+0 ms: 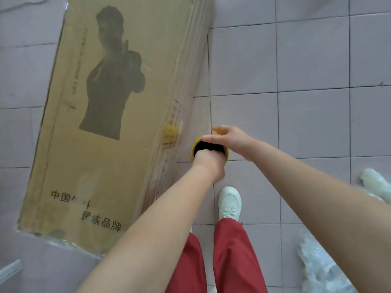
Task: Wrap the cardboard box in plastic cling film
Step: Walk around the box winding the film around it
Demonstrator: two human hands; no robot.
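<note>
A long flat cardboard box lies on the tiled floor, printed with a dark figure and black characters. Clear film shines along its right side and near end. The cling film roll stands end-up beside the box's right edge, showing a yellow rim and dark hollow core. My left hand reaches into the core, its fingers hidden inside. My right hand grips the roll's far rim, thumb across the top.
My white shoe and red trousers stand just right of the box. Crumpled clear plastic lies on the floor at the lower right, with a white lump above it. A grey strip shows at the lower left.
</note>
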